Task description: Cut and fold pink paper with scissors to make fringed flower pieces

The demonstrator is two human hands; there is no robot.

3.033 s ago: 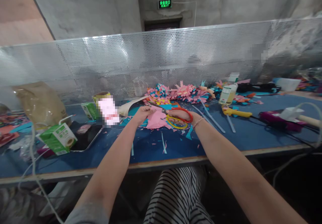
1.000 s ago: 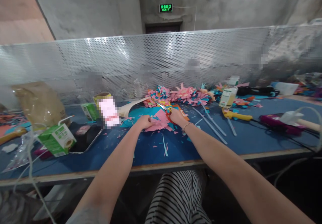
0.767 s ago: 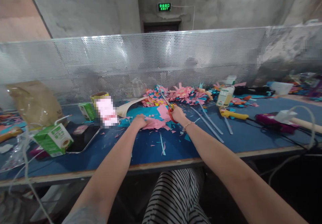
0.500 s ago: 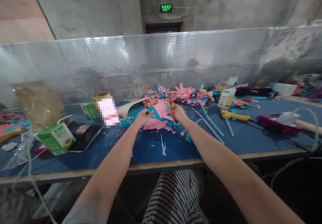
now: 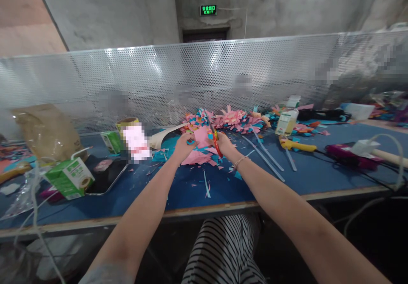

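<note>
My left hand (image 5: pixel 185 146) pinches the left edge of a small pink paper piece (image 5: pixel 200 137). In my right hand (image 5: pixel 224 143) is a pair of scissors (image 5: pixel 217 143) with red and yellow handles, its blades pointing up and away from me. The right fingers also lie close to the pink piece's right edge; whether they touch it I cannot tell. Below the hands, pink paper scraps (image 5: pixel 198 157) lie on the blue tabletop (image 5: pixel 188 192). Just behind is a heap of pink and blue cut-paper decorations (image 5: pixel 234 118).
A yellow glue gun (image 5: pixel 298 146), a bottle (image 5: pixel 287 121) and clear glue sticks (image 5: pixel 266 158) lie to the right. On the left stand a green drink carton (image 5: pixel 72 177), a dark tray (image 5: pixel 110 175) and a brown bag (image 5: pixel 47 133). A perforated metal screen (image 5: pixel 191 75) runs along the back.
My left hand has moved slightly right and now grips the pink piece, which is lifted and more upright between both hands. My right hand stays on the scissors.
</note>
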